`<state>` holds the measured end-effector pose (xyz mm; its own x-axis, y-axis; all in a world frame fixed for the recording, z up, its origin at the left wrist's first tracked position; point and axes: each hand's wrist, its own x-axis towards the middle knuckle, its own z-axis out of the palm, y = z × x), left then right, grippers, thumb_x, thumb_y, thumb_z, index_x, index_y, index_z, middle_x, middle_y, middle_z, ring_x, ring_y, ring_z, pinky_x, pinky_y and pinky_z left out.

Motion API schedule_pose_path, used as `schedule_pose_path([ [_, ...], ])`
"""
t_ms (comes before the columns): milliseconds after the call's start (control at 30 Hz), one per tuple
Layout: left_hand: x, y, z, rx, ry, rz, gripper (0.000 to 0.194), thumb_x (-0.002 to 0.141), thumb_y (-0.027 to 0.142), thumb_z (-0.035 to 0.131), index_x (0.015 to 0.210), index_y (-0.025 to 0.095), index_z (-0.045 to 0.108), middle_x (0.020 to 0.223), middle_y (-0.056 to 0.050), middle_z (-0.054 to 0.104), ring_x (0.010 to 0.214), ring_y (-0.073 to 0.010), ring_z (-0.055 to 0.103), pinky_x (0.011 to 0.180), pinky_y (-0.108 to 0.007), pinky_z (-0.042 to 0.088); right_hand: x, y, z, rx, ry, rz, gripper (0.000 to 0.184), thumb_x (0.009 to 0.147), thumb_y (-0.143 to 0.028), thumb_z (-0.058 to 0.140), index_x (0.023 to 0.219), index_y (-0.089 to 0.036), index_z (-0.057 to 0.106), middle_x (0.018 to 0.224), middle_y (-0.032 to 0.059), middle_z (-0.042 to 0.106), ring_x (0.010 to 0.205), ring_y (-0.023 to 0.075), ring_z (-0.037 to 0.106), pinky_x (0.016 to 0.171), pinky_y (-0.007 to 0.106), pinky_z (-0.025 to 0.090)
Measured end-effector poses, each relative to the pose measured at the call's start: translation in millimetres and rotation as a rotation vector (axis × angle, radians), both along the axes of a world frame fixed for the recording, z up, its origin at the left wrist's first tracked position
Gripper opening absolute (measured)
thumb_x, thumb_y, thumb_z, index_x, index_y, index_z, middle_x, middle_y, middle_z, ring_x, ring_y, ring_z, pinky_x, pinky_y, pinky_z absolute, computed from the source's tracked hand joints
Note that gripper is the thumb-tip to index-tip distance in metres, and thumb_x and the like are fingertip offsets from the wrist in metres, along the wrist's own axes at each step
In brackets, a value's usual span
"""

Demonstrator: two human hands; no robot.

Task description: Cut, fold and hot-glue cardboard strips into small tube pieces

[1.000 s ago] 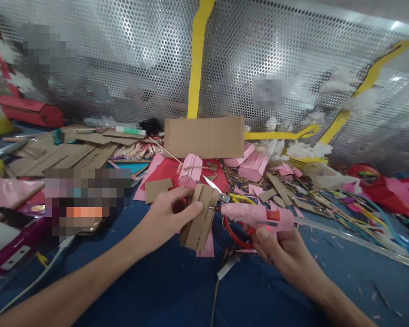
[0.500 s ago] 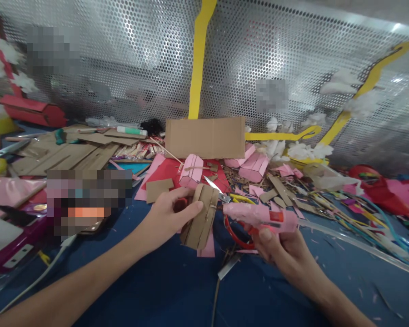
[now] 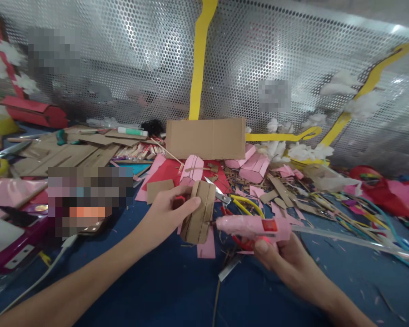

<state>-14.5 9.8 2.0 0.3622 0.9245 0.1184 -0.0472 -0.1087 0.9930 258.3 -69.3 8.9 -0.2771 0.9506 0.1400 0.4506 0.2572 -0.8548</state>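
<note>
My left hand (image 3: 172, 211) pinches a folded brown cardboard piece (image 3: 201, 213) by its upper left side, thumb on the front face. Dark seams run along its length. In my right hand (image 3: 286, 254) is a pink glue gun (image 3: 252, 225), fingers wrapped round its handle. Its nozzle points left at the cardboard's right edge, close to or touching it; I cannot tell which. Behind the glue gun lie scissors (image 3: 247, 204) with yellow and red handles. A pink paper strip (image 3: 206, 245) is partly hidden under the cardboard.
A cardboard panel (image 3: 206, 138) stands against the perforated metal wall (image 3: 150, 59). Pink boxes (image 3: 255, 167) and paper scraps lie before it. Flat cardboard sheets (image 3: 64, 156) and a purple device (image 3: 17, 240) with a white cable are at left. A clear plastic strip (image 3: 354, 243) crosses the right side.
The glue gun's nozzle has moved down and slightly left along the cardboard's right edge. The cardboard has shifted slightly up and left in my left hand's grip.
</note>
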Motion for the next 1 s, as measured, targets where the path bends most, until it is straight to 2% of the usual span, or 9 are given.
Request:
schedule_pose_path([
  [133,0.1,-0.2,-0.5,-0.002,-0.008,0.002,0.038,0.094,0.047,0.071,0.12,0.019,0.076,0.111,-0.007,0.081,0.1,-0.0258,0.078,0.085,-0.033,0.062,-1.7,3.2,-1.2,0.039,0.012,-0.017,0.049,0.104,-0.057,0.05,0.106,-0.015,0.075,0.056,-0.0037,0.043,0.05,0.0122,0.035,0.043,0.023,0.032],
  [200,-0.4,0.5,-1.7,-0.009,-0.015,0.0,0.038,0.095,0.047,0.071,0.121,0.019,0.075,0.113,-0.008,0.081,0.104,-0.0269,0.077,0.088,-0.035,0.062,-5.2,3.1,2.1,0.05,-0.002,0.013,0.05,0.104,-0.058,0.049,0.105,-0.016,0.076,0.057,-0.003,0.044,0.05,0.0125,0.037,0.044,0.023,0.033],
  [300,-1.4,1.1,-3.1,-0.009,-0.009,0.001,0.04,0.095,0.047,0.07,0.123,0.019,0.074,0.118,-0.009,0.08,0.11,-0.0294,0.076,0.093,-0.039,0.061,-9.3,0.9,8.6,0.046,-0.008,0.048,0.049,0.103,-0.059,0.051,0.112,-0.017,0.076,0.06,-0.0024,0.046,0.051,0.0125,0.035,0.044,0.023,0.036],
  [433,-1.4,0.3,-1.1,-0.022,0.002,0.017,0.043,0.095,0.048,0.07,0.125,0.017,0.073,0.121,-0.012,0.079,0.112,-0.0314,0.075,0.092,-0.041,0.061,-8.0,-1.3,9.9,0.04,-0.002,0.114,0.044,0.104,-0.057,0.052,0.114,-0.021,0.076,0.061,-0.0022,0.048,0.051,0.0131,0.036,0.044,0.023,0.037],
  [567,-0.9,-0.6,0.7,-0.024,-0.015,0.015,0.043,0.095,0.047,0.071,0.125,0.017,0.073,0.123,-0.012,0.079,0.115,-0.0316,0.074,0.091,-0.039,0.061,-2.8,0.2,-1.7,0.061,0.026,0.043,0.04,0.104,-0.055,0.053,0.097,-0.021,0.071,0.061,-0.0027,0.047,0.052,0.0126,0.035,0.043,0.023,0.032],
  [700,-1.6,-0.1,-2.2,-0.019,-0.011,-0.002,0.039,0.095,0.047,0.071,0.124,0.021,0.075,0.119,-0.009,0.08,0.11,-0.0278,0.075,0.089,-0.034,0.06,1.4,2.8,-12.6,0.022,-0.02,-0.011,0.051,0.105,-0.057,0.048,0.07,-0.021,0.053,0.055,-0.0047,0.039,0.049,0.0106,0.032,0.044,0.025,0.025],
  [767,-1.9,0.5,-3.7,-0.018,-0.022,-0.012,0.037,0.096,0.047,0.071,0.124,0.023,0.075,0.118,-0.007,0.08,0.109,-0.0257,0.075,0.089,-0.032,0.059,1.3,3.8,-12.9,0.04,-0.03,-0.017,0.051,0.105,-0.057,0.047,0.068,-0.021,0.05,0.055,-0.0039,0.042,0.049,0.011,0.036,0.045,0.025,0.027],
  [867,-2.0,0.9,-3.6,-0.003,-0.031,-0.008,0.033,0.095,0.047,0.072,0.12,0.025,0.077,0.116,-0.004,0.081,0.106,-0.0232,0.075,0.089,-0.029,0.059,-0.7,4.4,-8.9,0.084,-0.01,-0.026,0.048,0.105,-0.056,0.049,0.07,-0.022,0.053,0.055,-0.0029,0.046,0.05,0.0124,0.04,0.045,0.025,0.031],
  [1000,-2.0,-0.1,-0.8,-0.02,-0.005,0.005,0.037,0.094,0.047,0.073,0.122,0.024,0.077,0.106,-0.005,0.081,0.106,-0.0252,0.075,0.089,-0.032,0.059,-1.3,2.8,-5.5,0.067,-0.015,-0.027,0.049,0.104,-0.056,0.051,0.069,-0.022,0.053,0.054,-0.0032,0.046,0.048,0.0118,0.039,0.044,0.025,0.031],
])
